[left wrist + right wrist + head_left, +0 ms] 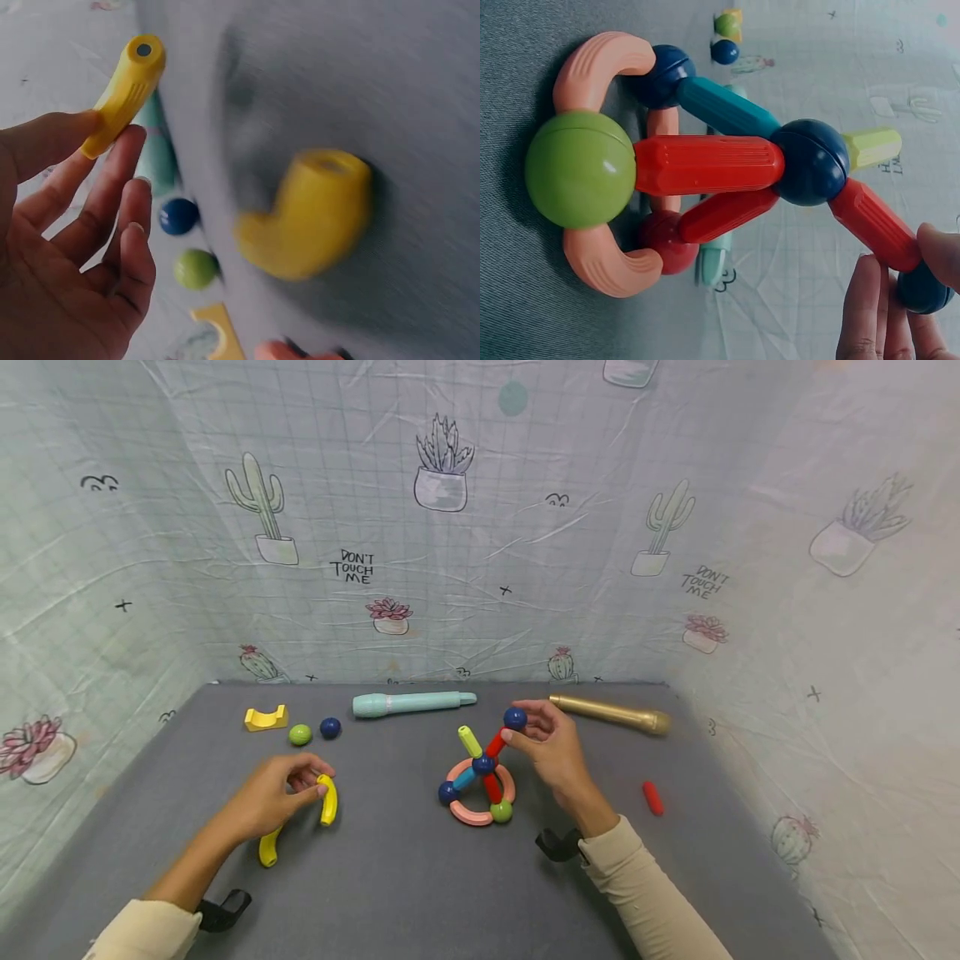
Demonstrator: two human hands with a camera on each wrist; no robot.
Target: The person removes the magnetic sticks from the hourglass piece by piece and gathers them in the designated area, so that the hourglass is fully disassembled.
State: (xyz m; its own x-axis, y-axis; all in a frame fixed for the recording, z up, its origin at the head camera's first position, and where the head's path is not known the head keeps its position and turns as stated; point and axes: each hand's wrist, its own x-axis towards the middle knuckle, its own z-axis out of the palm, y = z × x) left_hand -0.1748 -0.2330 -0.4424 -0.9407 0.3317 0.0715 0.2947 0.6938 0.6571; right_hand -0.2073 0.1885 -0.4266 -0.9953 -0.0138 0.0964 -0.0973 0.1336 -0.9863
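Your left hand (276, 792) pinches a yellow curved rod (330, 805) at one end, remaining fingers loosely bent. Your right hand (553, 748) has thumb and fingers closed on the upper red rod (496, 742), right at the top navy ball (515, 718). That rod leans off the build's navy hub ball (483, 765), beside a lime rod (469, 741); blue leg (465, 778) and red legs (492, 789) run down to the salmon ring (471, 815) on the counter (390, 885). Second yellow curved rod (267, 852) lies by your left wrist. Loose red rod (652, 797) sits right of your right arm.
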